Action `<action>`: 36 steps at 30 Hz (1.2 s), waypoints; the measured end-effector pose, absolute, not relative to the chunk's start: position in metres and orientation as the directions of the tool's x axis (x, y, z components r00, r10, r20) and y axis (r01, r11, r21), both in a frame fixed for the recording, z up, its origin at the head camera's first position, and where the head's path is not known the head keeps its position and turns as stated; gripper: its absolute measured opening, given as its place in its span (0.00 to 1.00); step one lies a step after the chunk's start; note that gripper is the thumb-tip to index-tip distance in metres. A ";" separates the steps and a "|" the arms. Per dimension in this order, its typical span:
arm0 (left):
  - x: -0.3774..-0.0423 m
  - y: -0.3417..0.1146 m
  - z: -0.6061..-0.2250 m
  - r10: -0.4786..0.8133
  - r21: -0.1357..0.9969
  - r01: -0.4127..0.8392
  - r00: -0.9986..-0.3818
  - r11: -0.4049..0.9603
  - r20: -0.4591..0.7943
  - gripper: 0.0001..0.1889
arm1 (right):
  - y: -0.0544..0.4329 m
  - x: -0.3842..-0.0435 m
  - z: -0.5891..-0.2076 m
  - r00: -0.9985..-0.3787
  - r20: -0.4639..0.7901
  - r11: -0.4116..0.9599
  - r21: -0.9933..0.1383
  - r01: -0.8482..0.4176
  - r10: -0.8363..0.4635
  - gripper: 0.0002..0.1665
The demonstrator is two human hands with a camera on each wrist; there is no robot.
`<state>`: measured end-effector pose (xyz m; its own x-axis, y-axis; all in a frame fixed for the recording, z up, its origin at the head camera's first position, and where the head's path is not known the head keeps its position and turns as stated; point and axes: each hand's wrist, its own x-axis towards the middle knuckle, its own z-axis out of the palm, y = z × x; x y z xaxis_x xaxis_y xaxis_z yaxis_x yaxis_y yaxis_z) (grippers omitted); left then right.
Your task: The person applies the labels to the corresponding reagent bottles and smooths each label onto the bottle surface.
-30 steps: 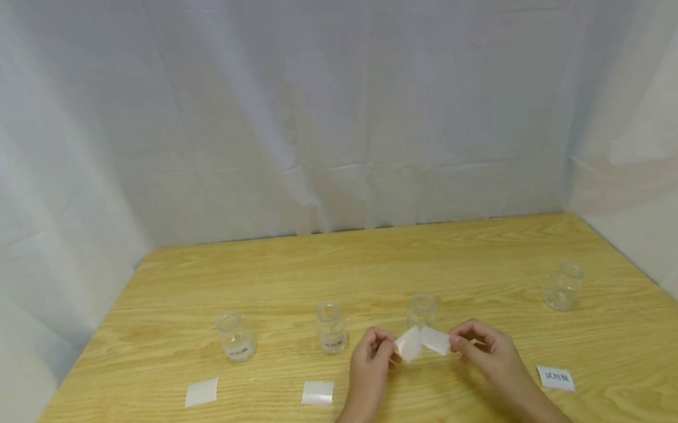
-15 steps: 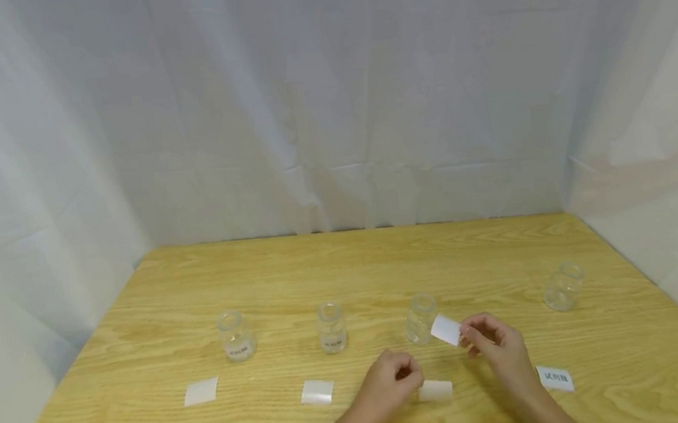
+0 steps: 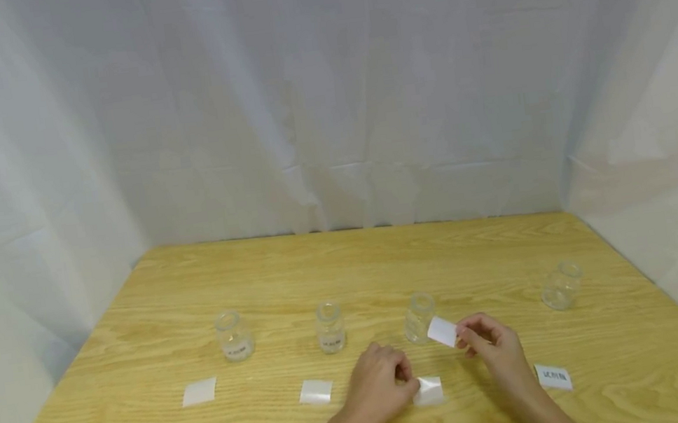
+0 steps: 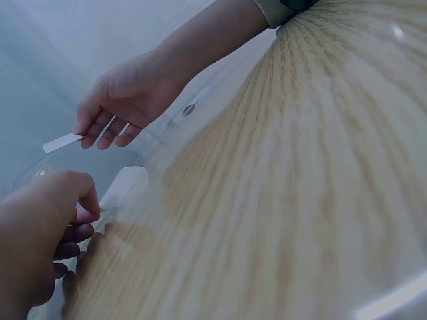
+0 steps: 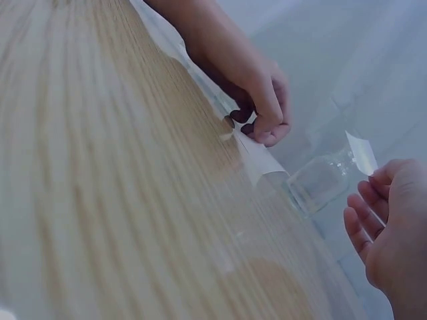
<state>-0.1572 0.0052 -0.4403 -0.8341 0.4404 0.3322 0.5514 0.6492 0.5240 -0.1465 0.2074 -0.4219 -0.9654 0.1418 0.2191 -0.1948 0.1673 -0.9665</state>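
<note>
My right hand (image 3: 494,348) pinches a small white sticky label (image 3: 443,332) by its right edge, just in front of a clear glass jar (image 3: 418,318). In the right wrist view, the label (image 5: 362,155) is held up slightly curved, near the jar (image 5: 320,180). Lower and to the left, my left hand (image 3: 379,386) pinches a glossy white backing paper (image 3: 429,391) at its left edge, low over the table. The left wrist view has this backing paper (image 4: 127,187) at the thumb and forefinger, partly covered by the hand.
Two jars (image 3: 236,337) (image 3: 330,327) on the left carry printed labels; another jar (image 3: 561,286) stands at the right. Two white papers (image 3: 199,392) (image 3: 316,391) lie in front of the left jars. A printed label (image 3: 553,377) lies front right on the wooden table (image 3: 320,263).
The label and backing paper, together in both hands before, have come apart. My left hand has moved down toward the table with the backing paper; my right hand has shifted slightly right with the label.
</note>
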 end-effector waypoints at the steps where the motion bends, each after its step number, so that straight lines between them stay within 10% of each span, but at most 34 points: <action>1: -0.157 0.005 -0.440 0.442 0.518 0.552 -0.834 0.653 0.331 0.09 | 0.207 -0.147 -0.422 -0.965 0.222 0.173 -0.965 -0.198 0.138 0.08; 13: -0.159 0.005 -0.442 0.407 0.574 0.572 -0.820 0.586 0.402 0.07 | 0.206 -0.148 -0.424 -0.963 0.225 0.200 -0.960 -0.194 0.147 0.07; 23: -0.161 0.015 -0.442 0.364 0.357 0.874 -0.466 0.328 0.806 0.09 | 0.203 -0.144 -0.426 -0.974 0.196 0.362 -0.921 -0.143 0.114 0.02; 36: -0.156 0.022 -0.445 0.403 0.478 0.786 -0.613 0.392 0.679 0.11 | 0.204 -0.144 -0.429 -0.959 0.238 0.309 -0.910 -0.275 -0.152 0.03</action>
<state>-0.1559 0.0223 -0.4454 -0.6134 0.4033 0.6791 0.7864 0.3917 0.4777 -0.1438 0.2039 -0.4293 -0.9594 -0.1515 0.2380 -0.2747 0.3093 -0.9104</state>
